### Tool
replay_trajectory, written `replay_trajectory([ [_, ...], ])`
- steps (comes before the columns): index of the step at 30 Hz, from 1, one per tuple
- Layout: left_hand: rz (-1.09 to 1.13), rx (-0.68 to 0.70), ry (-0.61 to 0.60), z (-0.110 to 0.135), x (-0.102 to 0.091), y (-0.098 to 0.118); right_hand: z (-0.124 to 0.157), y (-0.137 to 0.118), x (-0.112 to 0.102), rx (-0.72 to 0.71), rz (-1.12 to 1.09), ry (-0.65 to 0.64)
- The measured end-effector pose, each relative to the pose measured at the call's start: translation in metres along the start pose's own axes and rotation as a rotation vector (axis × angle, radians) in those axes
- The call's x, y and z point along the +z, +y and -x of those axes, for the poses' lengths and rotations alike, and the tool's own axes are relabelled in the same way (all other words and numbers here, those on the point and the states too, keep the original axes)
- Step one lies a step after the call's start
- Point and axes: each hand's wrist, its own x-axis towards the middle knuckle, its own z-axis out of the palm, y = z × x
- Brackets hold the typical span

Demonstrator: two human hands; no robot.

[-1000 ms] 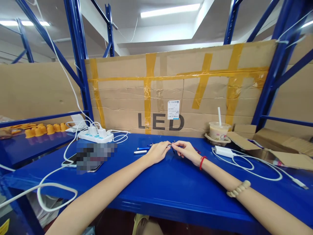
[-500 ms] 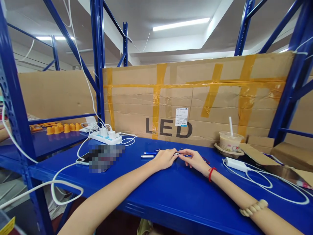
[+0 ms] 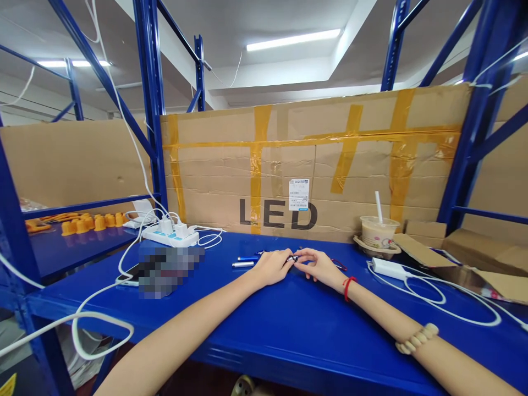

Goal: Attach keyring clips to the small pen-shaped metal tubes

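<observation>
Nearest me, both forearms stretch out over the blue worktop [image 3: 264, 330]; a bead bracelet [image 3: 416, 338] sits on the right arm, w/ a red string [image 3: 347, 286] at that wrist. Left edge: a white cable [image 3: 103, 338] loops off the front. Mid-worktop, my left hand [image 3: 270, 267] and right hand [image 3: 319, 267] meet fingertip to fingertip, both closed narrow, pinching one small metal piece [image 3: 292, 258] between them, just above the surface. It's too small to tell what it is exactly. Just left of the left hand lie a silver tube [image 3: 242, 264] and a blue tube [image 3: 247, 258], approx. parallel, close together. Further right, a white adapter [image 3: 390, 268] w/ its cord curling toward the edge. Behind that, a drink cup [image 3: 378, 230] w/ straw, beside open cardboard boxes [image 3: 474, 256]. Back left, a power strip [image 3: 170, 237] w/ plugs in. Far side: a taped cardboard sheet [image 3: 330, 154] marked "LED" stands against the rack.
</observation>
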Motion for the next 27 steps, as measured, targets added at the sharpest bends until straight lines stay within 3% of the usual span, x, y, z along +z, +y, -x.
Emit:
replay_trajectory([
  [9,-0.016,0.014,0.03,-0.001,0.0015,-0.0003,0.0021,-0.0051,0.0018,-0.02,0.054,0.034],
  [16,-0.031,0.011,0.022,-0.0016,0.0012,0.0001,0.0017,-0.0004,-0.0021,-0.112,0.235,0.053],
  [27,-0.03,-0.013,-0.002,0.0009,-0.0015,0.0034,0.0024,0.0015,-0.0022,-0.132,0.399,0.085],
])
